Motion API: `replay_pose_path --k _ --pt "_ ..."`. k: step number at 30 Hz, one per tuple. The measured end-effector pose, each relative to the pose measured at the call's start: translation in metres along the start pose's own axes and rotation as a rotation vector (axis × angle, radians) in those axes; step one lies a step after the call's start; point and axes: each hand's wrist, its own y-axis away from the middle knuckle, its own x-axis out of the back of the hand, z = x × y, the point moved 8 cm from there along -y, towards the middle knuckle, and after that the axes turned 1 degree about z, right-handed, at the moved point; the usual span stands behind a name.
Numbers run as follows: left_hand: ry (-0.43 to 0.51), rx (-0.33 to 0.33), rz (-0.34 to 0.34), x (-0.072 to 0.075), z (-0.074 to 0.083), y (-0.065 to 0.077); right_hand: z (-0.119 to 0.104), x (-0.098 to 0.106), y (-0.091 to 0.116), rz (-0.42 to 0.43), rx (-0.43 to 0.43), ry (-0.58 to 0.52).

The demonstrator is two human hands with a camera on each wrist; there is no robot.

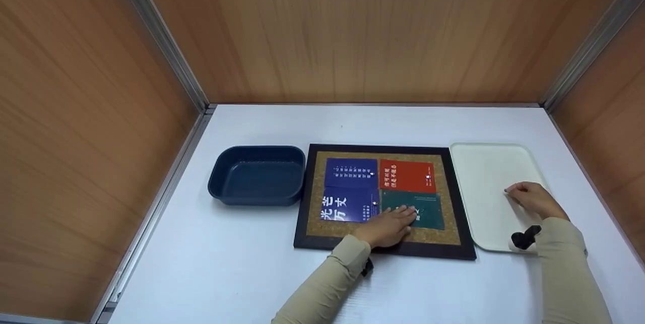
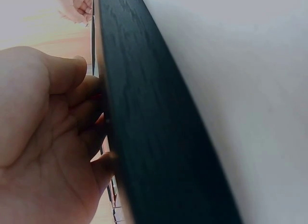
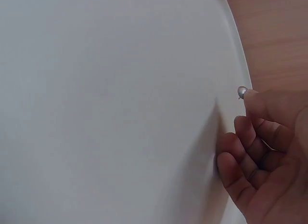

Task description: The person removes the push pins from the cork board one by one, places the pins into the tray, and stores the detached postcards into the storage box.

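My left hand (image 1: 385,227) rests on the green card (image 1: 429,209) at the lower right of a dark-framed cork board (image 1: 312,228), its fingers lying flat over the card's left part. Beside that card are a red card (image 1: 407,170), a plain-lettered blue card (image 1: 347,165) and a blue card with large white characters (image 1: 352,210). Each of these three bears a small shiny pin head near its right side. Over the white tray (image 1: 484,178), my right hand (image 1: 538,200) pinches a silver thumbtack (image 3: 242,92) between thumb and fingertip.
A deep navy-blue dish (image 1: 257,183) stands left of the board, close to its frame. The tray lies against the board's right side. Wooden panels (image 1: 373,31) wall in the white table (image 1: 211,273) at the back and sides.
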Motion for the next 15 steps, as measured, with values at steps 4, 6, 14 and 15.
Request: replay_pose_path --k 4,6,14,15 --pt "0.002 -0.001 0.0 -0.0007 0.0001 -0.0008 0.0042 -0.0026 0.0008 -0.012 -0.023 -0.023" --pt "0.001 -0.002 0.001 -0.0009 0.0002 -0.001 0.0052 -0.0034 0.0008 -0.013 -0.03 -0.036" --pt "0.02 -0.009 -0.007 0.0001 0.0012 0.0011 0.0067 -0.0061 0.0004 -0.034 -0.037 -0.024" --pt "0.02 -0.009 -0.005 0.0004 0.0013 0.0015 0.0069 -0.0061 0.0001 -0.031 -0.039 -0.021"
